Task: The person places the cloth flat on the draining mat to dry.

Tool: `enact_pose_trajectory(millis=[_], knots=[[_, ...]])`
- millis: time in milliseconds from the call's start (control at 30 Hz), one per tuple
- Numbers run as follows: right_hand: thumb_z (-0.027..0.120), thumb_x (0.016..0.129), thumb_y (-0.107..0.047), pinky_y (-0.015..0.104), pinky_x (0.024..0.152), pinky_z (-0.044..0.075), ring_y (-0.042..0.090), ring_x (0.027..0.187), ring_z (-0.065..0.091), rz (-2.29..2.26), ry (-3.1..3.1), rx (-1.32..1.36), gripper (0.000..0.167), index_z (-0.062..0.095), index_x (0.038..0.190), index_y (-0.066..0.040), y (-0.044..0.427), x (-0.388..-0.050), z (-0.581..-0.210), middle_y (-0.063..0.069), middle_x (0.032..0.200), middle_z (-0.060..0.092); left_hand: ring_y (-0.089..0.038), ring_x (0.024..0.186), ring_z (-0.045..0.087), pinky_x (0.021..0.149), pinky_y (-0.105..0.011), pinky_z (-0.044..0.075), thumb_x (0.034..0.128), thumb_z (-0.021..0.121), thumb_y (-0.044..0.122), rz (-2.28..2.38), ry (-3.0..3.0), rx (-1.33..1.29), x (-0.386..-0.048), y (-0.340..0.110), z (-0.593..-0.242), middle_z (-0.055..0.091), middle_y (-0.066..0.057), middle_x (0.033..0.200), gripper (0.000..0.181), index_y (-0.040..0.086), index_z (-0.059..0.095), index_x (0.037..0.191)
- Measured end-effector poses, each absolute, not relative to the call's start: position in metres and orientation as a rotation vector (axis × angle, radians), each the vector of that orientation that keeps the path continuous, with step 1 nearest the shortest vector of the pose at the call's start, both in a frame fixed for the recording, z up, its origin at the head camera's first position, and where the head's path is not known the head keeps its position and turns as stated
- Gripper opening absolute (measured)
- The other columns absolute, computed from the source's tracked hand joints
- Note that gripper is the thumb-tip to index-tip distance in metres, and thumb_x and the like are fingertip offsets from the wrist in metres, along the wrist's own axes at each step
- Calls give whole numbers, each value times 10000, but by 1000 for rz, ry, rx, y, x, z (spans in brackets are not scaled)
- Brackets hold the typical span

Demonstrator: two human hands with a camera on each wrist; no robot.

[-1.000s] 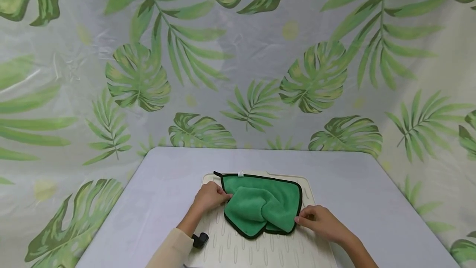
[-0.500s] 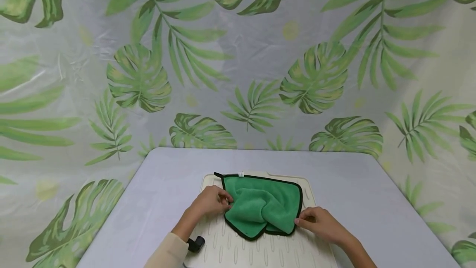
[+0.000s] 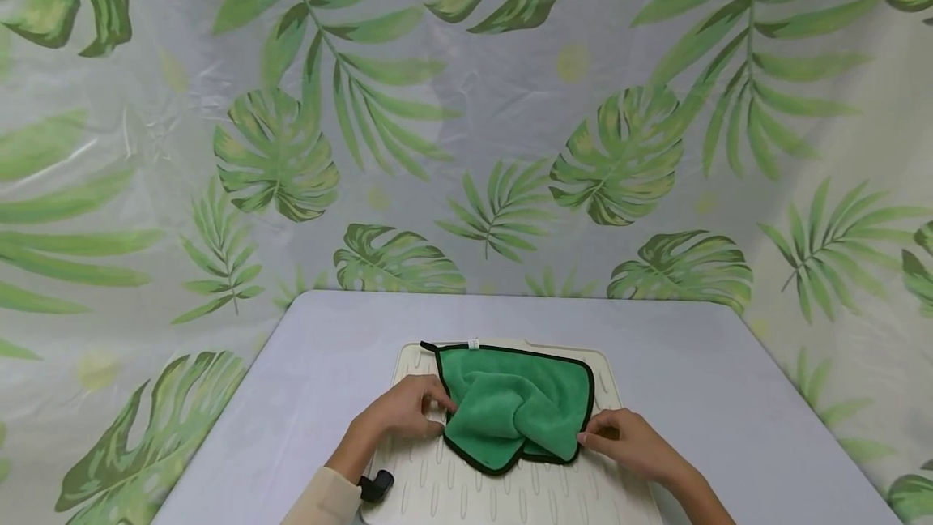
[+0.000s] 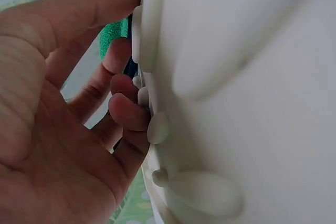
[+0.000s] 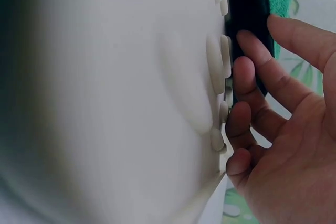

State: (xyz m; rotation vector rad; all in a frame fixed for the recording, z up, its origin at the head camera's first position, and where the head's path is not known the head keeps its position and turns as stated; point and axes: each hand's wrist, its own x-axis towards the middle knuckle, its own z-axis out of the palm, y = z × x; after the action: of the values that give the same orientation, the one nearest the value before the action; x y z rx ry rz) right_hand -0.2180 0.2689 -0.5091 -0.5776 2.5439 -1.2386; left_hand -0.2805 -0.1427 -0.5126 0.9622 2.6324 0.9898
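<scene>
A green plush towel (image 3: 496,411) with black edging lies on a cream board (image 3: 466,501) with raised oblong ridges. Its near left part is folded over and rumpled. At the towel's left edge my left hand (image 3: 411,407) has thumb and forefinger spread apart; the left wrist view shows that hand's fingertips (image 4: 128,113) against the board's ridges, with the green towel behind. My right hand (image 3: 627,440) pinches the towel's near right edge between thumb and forefinger. In the right wrist view, its other fingers (image 5: 242,116) curl loosely beside the ridges.
The board lies on a white-covered table (image 3: 342,330). A black piece (image 3: 377,486) sits by the left wrist. Behind the table hangs a leaf-patterned curtain (image 3: 510,120). A small white tag (image 3: 474,344) is on the towel's far edge.
My left hand has parted its thumb and forefinger at the towel's left edge and shifted slightly nearer. My right hand stays at the right edge, and the towel lies much as before.
</scene>
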Motion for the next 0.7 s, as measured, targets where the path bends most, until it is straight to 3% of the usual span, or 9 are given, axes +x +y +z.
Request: enact_pose_trajectory(millis=[167, 367, 533, 700], knots=[[648, 1022, -352, 246, 755, 506, 42, 859, 643, -1229, 2555, -551, 244, 770, 949, -154, 267, -217, -508, 11, 964, 721, -124, 823, 561, 733, -220, 458, 757, 881, 118, 1025, 2575, 1082, -279, -145, -512, 669, 75, 960, 205, 231, 807, 911], [673, 1008, -354, 262, 737, 510, 97, 857, 656, -1267, 2509, -561, 251, 758, 931, -131, 263, -217, -506, 43, 956, 707, -221, 766, 589, 678, -167, 451, 769, 926, 208, 1104, 2442, 1250, -268, -143, -507, 679, 94, 849, 153, 231, 786, 825], [696, 990, -350, 264, 716, 493, 78, 818, 615, -1252, 2525, -574, 241, 751, 908, -130, 259, -216, -505, 25, 921, 691, -125, 741, 597, 654, -134, 425, 760, 933, 338, 986, 2464, 1302, -262, -133, -506, 693, 119, 876, 219, 260, 832, 939], [692, 992, -339, 264, 705, 490, 73, 807, 605, -1256, 2504, -578, 245, 753, 908, -118, 257, -215, -508, 18, 916, 685, 21, 802, 600, 706, -155, 485, 786, 916, 322, 889, 2506, 1231, -257, -131, -507, 681, 160, 894, 202, 264, 842, 964]])
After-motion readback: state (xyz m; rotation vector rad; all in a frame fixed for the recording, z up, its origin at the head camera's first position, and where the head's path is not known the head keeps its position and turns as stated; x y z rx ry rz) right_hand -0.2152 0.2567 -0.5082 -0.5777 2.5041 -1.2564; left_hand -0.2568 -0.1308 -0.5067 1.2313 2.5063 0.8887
